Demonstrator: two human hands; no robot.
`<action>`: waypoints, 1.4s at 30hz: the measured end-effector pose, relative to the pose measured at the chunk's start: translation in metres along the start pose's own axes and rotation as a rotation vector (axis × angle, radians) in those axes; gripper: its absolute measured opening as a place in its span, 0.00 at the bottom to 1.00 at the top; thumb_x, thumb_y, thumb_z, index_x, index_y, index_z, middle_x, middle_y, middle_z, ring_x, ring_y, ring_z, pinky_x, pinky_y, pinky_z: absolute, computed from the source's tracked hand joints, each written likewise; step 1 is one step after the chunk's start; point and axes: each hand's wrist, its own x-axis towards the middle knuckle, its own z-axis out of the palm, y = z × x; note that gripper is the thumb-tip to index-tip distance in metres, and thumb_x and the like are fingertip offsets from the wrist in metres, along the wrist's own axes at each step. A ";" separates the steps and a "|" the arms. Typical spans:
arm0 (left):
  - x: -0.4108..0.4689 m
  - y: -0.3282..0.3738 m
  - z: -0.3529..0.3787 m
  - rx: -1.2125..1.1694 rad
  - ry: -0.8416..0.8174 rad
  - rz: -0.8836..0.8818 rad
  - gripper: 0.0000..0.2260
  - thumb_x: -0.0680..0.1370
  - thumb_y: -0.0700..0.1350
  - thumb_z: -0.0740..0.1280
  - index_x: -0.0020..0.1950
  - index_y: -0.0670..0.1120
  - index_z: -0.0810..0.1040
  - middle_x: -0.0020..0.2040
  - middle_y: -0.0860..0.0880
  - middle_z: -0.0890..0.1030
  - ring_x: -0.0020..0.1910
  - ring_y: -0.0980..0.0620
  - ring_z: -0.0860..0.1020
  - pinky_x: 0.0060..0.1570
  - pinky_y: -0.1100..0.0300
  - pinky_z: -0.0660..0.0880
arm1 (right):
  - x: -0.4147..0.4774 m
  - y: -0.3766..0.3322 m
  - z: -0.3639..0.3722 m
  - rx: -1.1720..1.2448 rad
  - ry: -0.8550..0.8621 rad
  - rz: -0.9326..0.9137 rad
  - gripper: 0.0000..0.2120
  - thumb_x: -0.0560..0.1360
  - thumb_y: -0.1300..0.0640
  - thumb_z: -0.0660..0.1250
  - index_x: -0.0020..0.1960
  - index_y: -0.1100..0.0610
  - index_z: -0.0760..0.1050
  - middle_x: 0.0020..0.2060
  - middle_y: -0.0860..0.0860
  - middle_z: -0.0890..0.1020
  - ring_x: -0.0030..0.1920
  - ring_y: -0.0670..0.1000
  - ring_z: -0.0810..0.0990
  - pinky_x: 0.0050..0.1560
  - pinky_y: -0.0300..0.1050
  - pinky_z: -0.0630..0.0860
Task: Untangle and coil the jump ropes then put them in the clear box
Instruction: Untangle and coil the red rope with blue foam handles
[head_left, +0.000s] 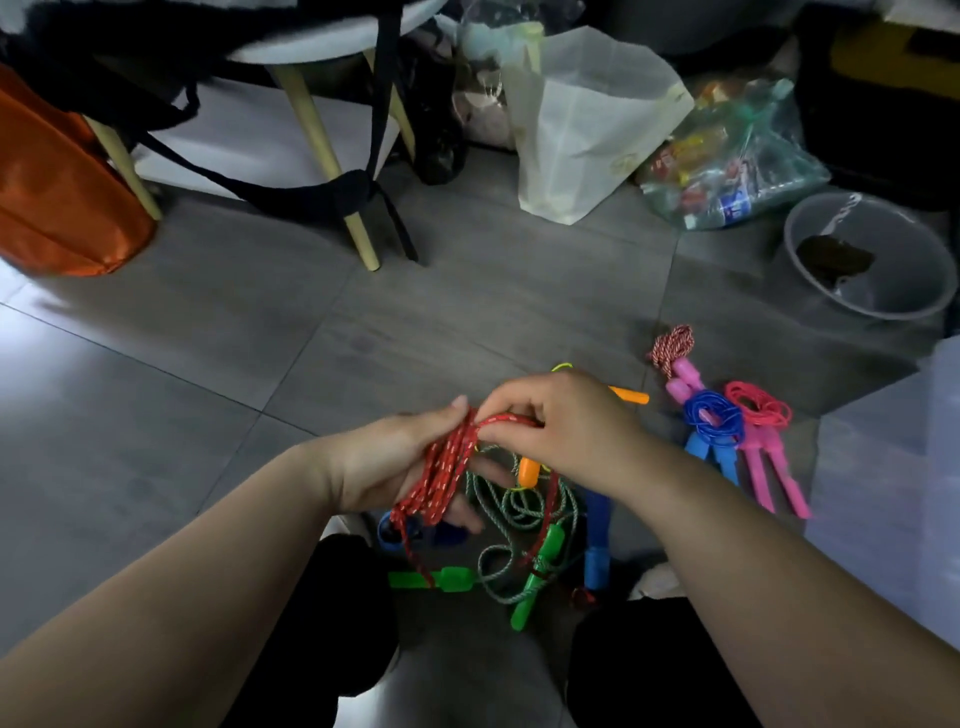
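Knees (337, 613): sitting lowest in the frame, dark-clothed, bracketing the tangle on the floor (234, 322).
Left hand (384, 467): lying palm-up just left of centre, fingers curling under several loops of the red rope (441, 478). It is serving as the spool and gripping the coil.
Right hand (561, 421): hovering right of centre, pinching the top strand of the red rope between thumb and fingertips, touching the left fingertips.
Red rope's tail: running down from the palm into the pile at lower centre and crossing a green handle (447, 579).
Tangle: a green rope (514, 504) is snaking under both hands, with an orange handle (529, 470) and a blue handle (596, 540) mixed in.
Finished bundles: sitting at centre right, well apart from the tangle, are a red-and-white coil (672, 348), a blue coil (711, 415) and a pink coil (758, 408).
Clear box (935, 467): only just showing at the right edge, and its contents cannot be made out.
Step in hand: looks like winding the red rope, roughly midway through the whole job.
Next move: probably calling for another wrap while keeping the tail from snagging the green rope. Pulling gently is the safer bet here.
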 end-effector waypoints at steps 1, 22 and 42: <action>0.001 -0.001 -0.002 0.021 -0.055 -0.024 0.22 0.73 0.61 0.51 0.56 0.50 0.73 0.41 0.46 0.85 0.26 0.50 0.80 0.34 0.59 0.79 | 0.001 0.002 -0.001 0.036 0.020 0.022 0.02 0.70 0.54 0.69 0.42 0.51 0.81 0.22 0.39 0.73 0.27 0.38 0.71 0.32 0.34 0.63; 0.007 0.016 -0.014 -0.672 -0.262 0.542 0.25 0.70 0.53 0.71 0.62 0.41 0.75 0.61 0.38 0.77 0.55 0.38 0.79 0.55 0.45 0.75 | 0.013 0.008 0.019 0.107 -0.048 0.186 0.18 0.77 0.62 0.57 0.31 0.46 0.68 0.28 0.43 0.74 0.30 0.39 0.71 0.34 0.33 0.66; 0.001 0.008 -0.009 0.085 0.150 0.034 0.36 0.66 0.69 0.44 0.54 0.45 0.75 0.35 0.49 0.83 0.30 0.52 0.80 0.33 0.61 0.79 | 0.004 0.003 0.011 -0.065 -0.062 -0.040 0.06 0.71 0.51 0.68 0.45 0.51 0.81 0.33 0.43 0.78 0.39 0.47 0.76 0.42 0.44 0.72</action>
